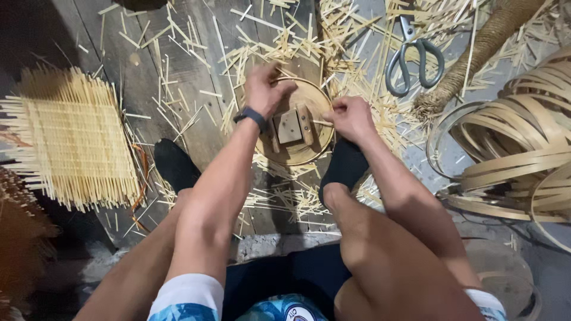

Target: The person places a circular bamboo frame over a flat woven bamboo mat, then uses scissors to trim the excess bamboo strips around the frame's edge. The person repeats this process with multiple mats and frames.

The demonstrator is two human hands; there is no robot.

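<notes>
Two hands work at a round wooden disc lying on a dark plank floor. Left hand, with a dark wristband, is curled shut over the disc's far rim, pinching a thin bamboo strip bent along it. Right hand is fisted at the disc's right edge, gripping the same strip as far as can be told. Small wooden block sits on the disc's middle. Feet in black socks flank the disc. Floor is littered with pale bamboo slivers. Woven bamboo mat lies well left, scissors upper right beside a rope-wrapped bundle. Coiled bamboo strips pile at right. Lighting dim, left edge in shadow.
</notes>
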